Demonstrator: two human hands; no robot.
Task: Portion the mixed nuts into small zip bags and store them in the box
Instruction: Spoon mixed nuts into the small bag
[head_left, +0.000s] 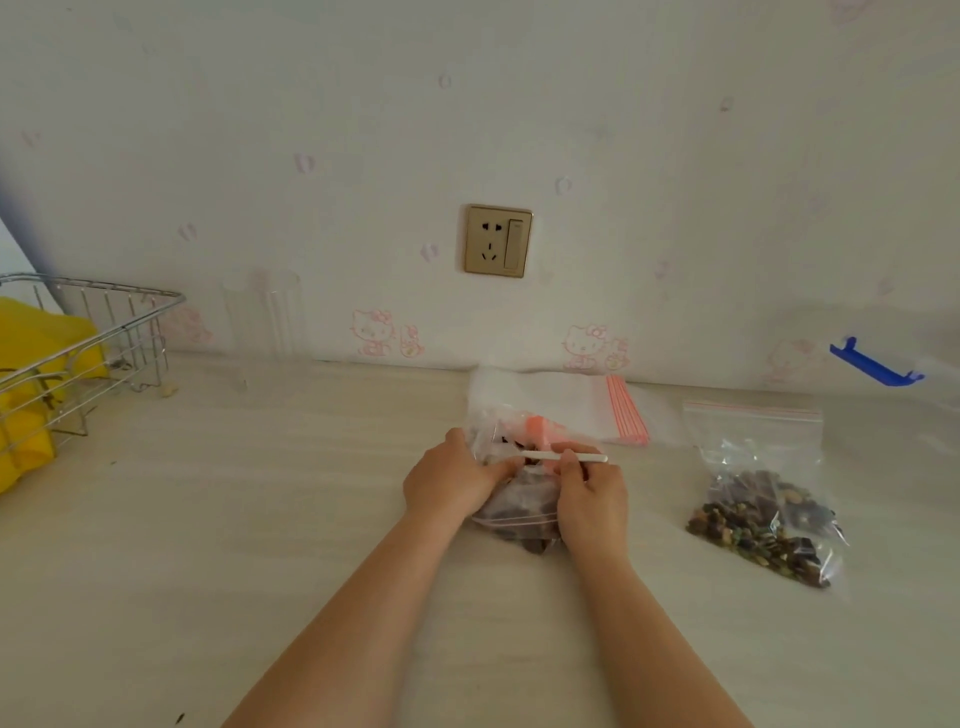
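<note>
A clear plastic bag of dark mixed nuts (519, 512) lies on the pale table between my hands. My left hand (452, 480) grips its left side near the top. My right hand (589, 493) holds a thin white stick-like handle (563, 457) over the bag's mouth, beside a pink piece (540, 431) in the bag. To the right lies a small zip bag with a red seal line (763, 514), partly filled with nuts. A stack of empty zip bags with red strips (566, 405) lies behind my hands by the wall.
A wire rack (93, 338) holding a yellow object (31, 374) stands at the far left. A blue clip (875, 364) sits at the back right near the wall. A wall socket (497, 240) is above the table. A clear acrylic holder (265, 322) stands against the wall.
</note>
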